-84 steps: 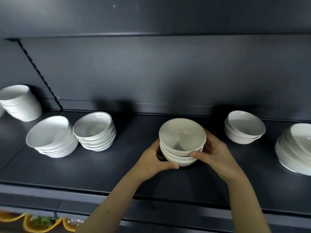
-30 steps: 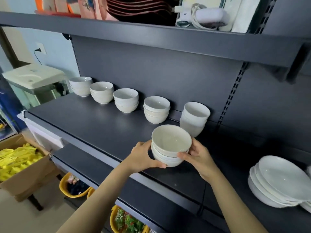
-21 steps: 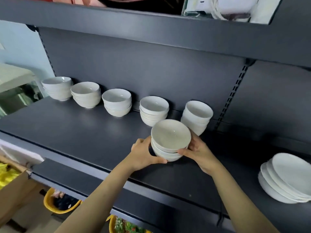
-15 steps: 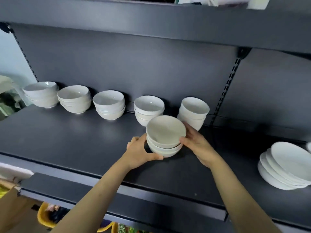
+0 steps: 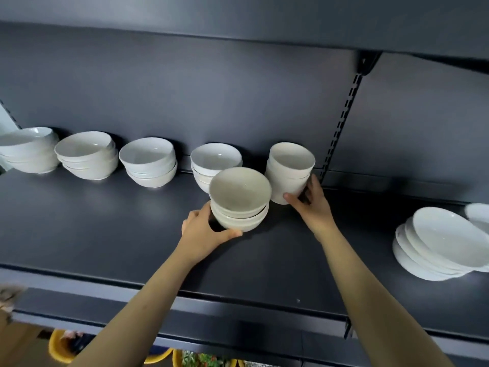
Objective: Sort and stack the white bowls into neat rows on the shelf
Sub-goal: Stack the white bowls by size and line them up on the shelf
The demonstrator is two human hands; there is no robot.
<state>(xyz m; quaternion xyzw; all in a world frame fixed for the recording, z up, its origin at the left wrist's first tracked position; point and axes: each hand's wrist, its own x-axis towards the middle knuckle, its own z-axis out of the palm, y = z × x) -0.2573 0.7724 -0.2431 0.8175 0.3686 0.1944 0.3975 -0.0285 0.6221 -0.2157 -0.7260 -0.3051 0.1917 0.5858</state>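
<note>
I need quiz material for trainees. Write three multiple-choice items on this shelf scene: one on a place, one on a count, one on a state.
1. Where is the front stack that the left grip holds?
A. On the floor
B. Just in front of the back row
C. Inside a box

2. How many stacks make up the back row?
A. Two
B. Five
C. Nine

3. What is the right grip doing?
A. Hanging idle
B. Wiping with a cloth
C. Holding the rightmost stack of the row

Key: 1 B, the stack sits ahead of the row; 2 B, five stacks stand side by side; 3 C, thumb and fingers wrap its base.
</note>
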